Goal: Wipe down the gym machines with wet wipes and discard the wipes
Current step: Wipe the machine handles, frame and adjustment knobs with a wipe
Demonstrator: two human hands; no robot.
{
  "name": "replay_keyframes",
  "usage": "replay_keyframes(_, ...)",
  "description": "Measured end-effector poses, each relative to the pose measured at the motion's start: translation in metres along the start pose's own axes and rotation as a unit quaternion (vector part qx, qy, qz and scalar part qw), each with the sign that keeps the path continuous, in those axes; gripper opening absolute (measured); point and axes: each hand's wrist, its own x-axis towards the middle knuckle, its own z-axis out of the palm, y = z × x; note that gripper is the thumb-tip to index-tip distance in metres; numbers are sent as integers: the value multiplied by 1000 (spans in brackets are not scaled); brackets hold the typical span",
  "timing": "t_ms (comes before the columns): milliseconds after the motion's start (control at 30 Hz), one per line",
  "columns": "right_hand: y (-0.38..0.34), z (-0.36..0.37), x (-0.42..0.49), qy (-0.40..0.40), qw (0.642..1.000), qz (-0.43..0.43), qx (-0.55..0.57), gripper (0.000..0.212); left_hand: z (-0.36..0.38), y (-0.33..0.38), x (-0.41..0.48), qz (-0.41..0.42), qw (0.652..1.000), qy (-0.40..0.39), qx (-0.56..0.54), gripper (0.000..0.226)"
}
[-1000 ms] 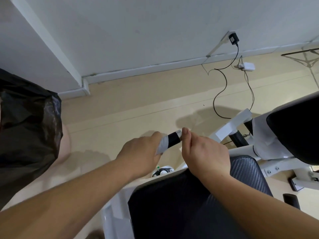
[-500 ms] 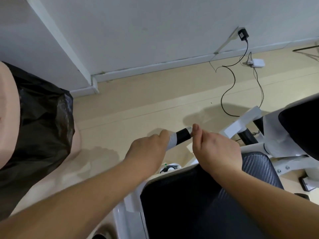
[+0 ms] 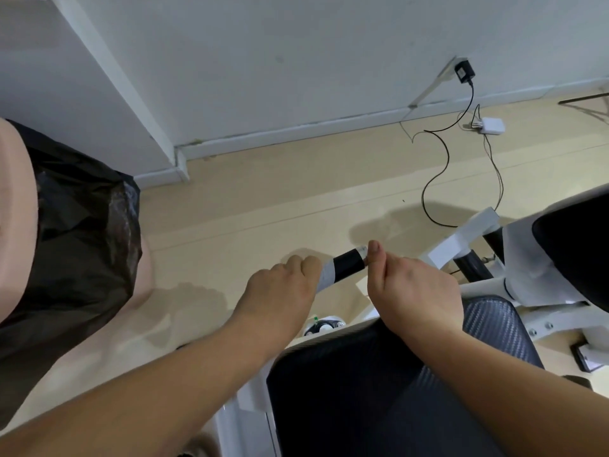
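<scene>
1. Left hand (image 3: 280, 291) is curled round the wet wipe (image 3: 325, 278), which is wrapped on the black handle (image 3: 350, 262) away from its free end.
2. Right hand (image 3: 415, 288): fingers curled, thumb against the handle's free end. Cannot tell if it truly grips.
3. Judgement: handle wiping is under way. Whether the seat pad (image 3: 395, 374) is done is unknown. Wipe not yet discarded; the bin (image 3: 75, 242) stands well apart.

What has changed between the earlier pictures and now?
Little moved. The left hand still grips the wet wipe wrapped round the black handle; the right hand still holds the handle's end. Only the view shifted a little: the black bin bag shows more at the left.
</scene>
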Motion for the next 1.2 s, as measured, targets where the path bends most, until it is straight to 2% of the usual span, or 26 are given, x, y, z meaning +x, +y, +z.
replay_keyframes(33, 0, 0, 0, -1, 1000, 2, -1, 78, -4, -3, 5, 3, 1000, -14, -24, 49)
replay_keyframes(67, 0, 0, 0, -5, 1000, 6, -2, 77, -10, -7, 10, -15, 993, -69, -91, 38)
replay_keyframes(133, -1, -1, 0, -9, 1000, 7, -7, 77, -23, -15, 16, -11, 953, -161, -257, 32)
replay_keyframes(200, -1, -1, -1, 0, 1000, 6, -3, 77, -37, -20, 18, -7, 906, -195, -375, 28)
replay_keyframes(267, -1, -1, -1, 6, 1000, 10, 4, 76, -38, -23, 18, -7, 895, -169, -413, 31)
replay_keyframes(333, -1, 0, 0, 4, 1000, 9, -4, 77, -34, -20, 13, -29, 903, -118, -412, 40)
replay_keyframes(433, -1, 2, -1, 10, 1000, 7, -2, 77, -31, -21, 17, -133, 901, 0, -414, 47)
replay_keyframes(500, 0, 2, -1, 15, 1000, 8, -5, 76, -40, -18, 29, -160, 919, 82, -351, 50)
replay_keyframes(533, 0, 2, -1, 18, 1000, 8, -9, 75, -45, -12, 33, -155, 932, 85, -315, 49)
replay_keyframes(600, -1, 2, -1, 15, 1000, 10, -11, 74, -52, 12, 32, -140, 948, -8, -285, 43)
replay_keyframes(667, -1, 3, -1, 16, 1000, 12, -11, 73, -50, 29, 33, -120, 946, -130, -272, 37)
replay_keyframes(700, -2, 4, -1, 19, 1000, 10, -10, 72, -47, 29, 41, -129, 937, -158, -283, 32)
replay_keyframes(767, -2, 4, 0, 22, 1000, 7, -5, 70, -50, 22, 65, -164, 893, -247, -338, 30)
replay_keyframes(833, -1, 3, 0, 22, 1000, 7, 3, 66, -52, 14, 86, -222, 807, -313, -449, 37)
replay_keyframes(867, -1, 3, 0, 22, 1000, 7, 8, 64, -54, 13, 92, -228, 786, -337, -465, 36)
replay_keyframes(933, -2, 1, -1, 21, 1000, 7, 10, 64, -55, 18, 95, -220, 794, -337, -456, 37)
replay_keyframes(1000, -2, 1, -1, 20, 1000, 4, 3, 67, -56, 23, 84, -218, 809, -296, -459, 47)
replay_keyframes(1033, -2, 1, -1, 19, 1000, 4, 0, 68, -59, 26, 73, -197, 836, -261, -441, 52)
replay_keyframes(1100, -3, 1, 0, 17, 1000, 3, -3, 68, -58, 31, 42, -107, 904, -141, -388, 55)
replay_keyframes(1167, -3, 0, 0, 15, 1000, 0, -6, 69, -63, 29, 14, -25, 935, -52, -351, 57)
replay_keyframes(1200, -2, 0, -1, 13, 1000, 2, -7, 70, -59, 23, 10, -13, 945, -38, -324, 57)
